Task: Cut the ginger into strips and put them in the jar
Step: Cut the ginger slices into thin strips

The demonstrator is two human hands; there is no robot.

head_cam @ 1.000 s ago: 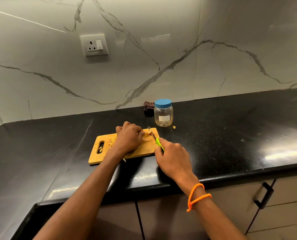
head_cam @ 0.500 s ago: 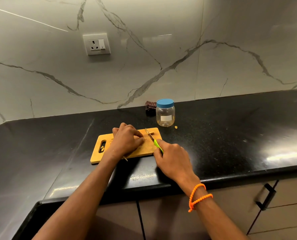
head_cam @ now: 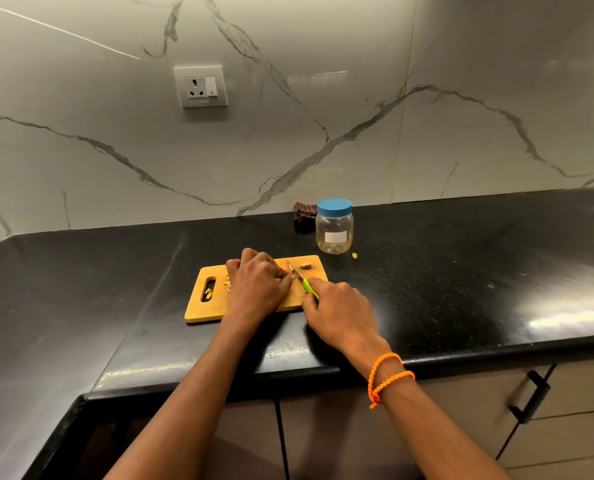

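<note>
- Ginger point(head_cam: 287, 278): mostly hidden under the fingertips of the left hand point(head_cam: 256, 289), pinned to the cutting board point(head_cam: 297, 299) just below centre of the frame; only a sliver visible against the blade.
- Loose cut pieces: one near the board's upper right corner point(head_cam: 304, 266), small bits by the handle slot point(head_cam: 209, 292) at the board's left end, one stray scrap point(head_cam: 355, 255) on the black table point(head_cam: 461, 271) just right of the jar.
- Left grip: curled down and pressing on the ginger, knuckles forward of the fingertips.
- Right hand point(head_cam: 340, 311): grip clenched around the green handle of the knife point(head_cam: 299, 277), blade angled up and left, tip close beside the left fingertips.
- Jar point(head_cam: 334, 226): upright above and right of the board, near it but apart, blue lid point(head_cam: 334, 205) on; a thin pale layer at the bottom, too faint to identify.
- Dark cloth point(head_cam: 304, 216): bunched against the wall just left of the jar.
- Handling, as a judgement: light, firm and fibrous, likely damp and slippery on cut faces; small enough to roll or skid under the blade.
- Best held flat side down, pinched from above near the end away from the blade, fingertips tucked back.
- Strips likely thin and easily scattered; better gathered into a pinch than lifted singly.
- Lid needing removal before anything goes in.
</note>
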